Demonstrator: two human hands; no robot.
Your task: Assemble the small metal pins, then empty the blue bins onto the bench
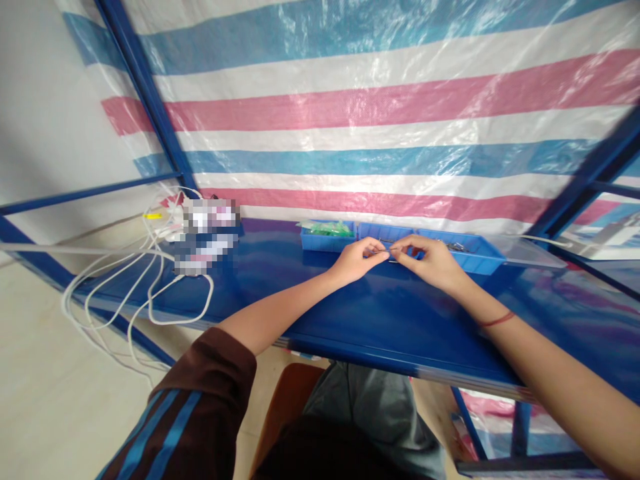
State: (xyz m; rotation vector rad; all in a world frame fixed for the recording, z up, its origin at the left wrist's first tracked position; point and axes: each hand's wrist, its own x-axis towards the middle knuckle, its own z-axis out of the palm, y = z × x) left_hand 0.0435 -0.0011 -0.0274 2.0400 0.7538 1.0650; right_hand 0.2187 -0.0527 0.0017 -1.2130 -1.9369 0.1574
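Observation:
My left hand (358, 259) and my right hand (426, 256) meet over the blue table, fingertips nearly touching. Both are closed in a pinch on a thin, dark metal piece (379, 252), too small to name more exactly. Just behind my hands stand blue plastic bins (327, 243) in a row. In the left bin lie green pieces in clear plastic (330, 229). The right bin (483, 259) holds small metal parts (456, 247). My fingers partly hide the middle bin (385, 231) and its contents.
White cables (150, 303) loop over the table's left end. Beside them sit blurred-out items (210, 217). A striped plastic sheet (350, 120) hangs behind the blue table (350, 327), between blue frame posts (150, 100). A clear plastic sheet (533, 252) lies right of the bins.

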